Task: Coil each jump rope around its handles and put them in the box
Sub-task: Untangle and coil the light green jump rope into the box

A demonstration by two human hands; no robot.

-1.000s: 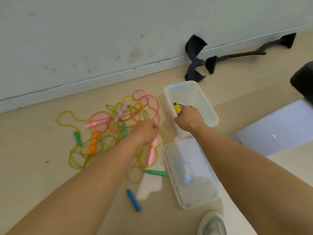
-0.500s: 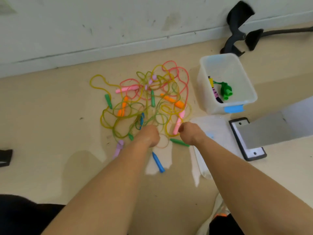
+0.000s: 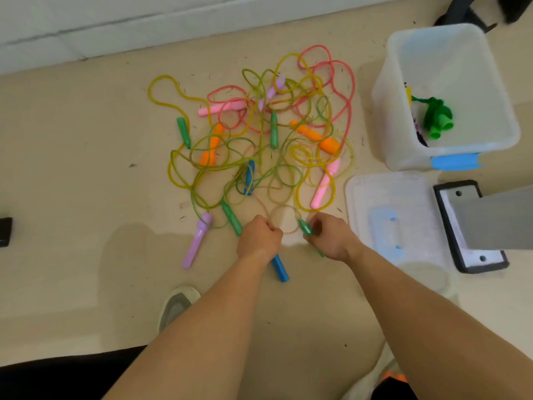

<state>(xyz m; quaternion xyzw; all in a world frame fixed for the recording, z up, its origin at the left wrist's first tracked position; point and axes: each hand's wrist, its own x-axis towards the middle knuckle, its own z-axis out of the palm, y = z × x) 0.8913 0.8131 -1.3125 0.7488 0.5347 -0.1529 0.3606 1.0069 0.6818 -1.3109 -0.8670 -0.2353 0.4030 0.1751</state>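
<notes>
A tangle of jump ropes (image 3: 259, 140) lies on the floor, with pink, orange, green, blue and purple handles among yellow, green and pink cords. My right hand (image 3: 331, 238) grips a green handle (image 3: 305, 227) at the tangle's near edge. My left hand (image 3: 259, 241) pinches a thin cord (image 3: 284, 220) that loops between the two hands. A blue handle (image 3: 280, 268) lies partly under my left wrist. The clear plastic box (image 3: 403, 134) stands at the right and holds a coiled green rope (image 3: 437, 116) and a darker one.
The box's clear lid (image 3: 372, 197) with a blue latch lies flat by my right hand. A grey post on a black base plate (image 3: 467, 226) stands right of it. My shoes (image 3: 176, 306) are near. The wall skirting runs along the top.
My right hand left the box and came to the tangle's near edge, taking the green handle. My left hand shifted down to pinch the cord. The view swung left and downward.
</notes>
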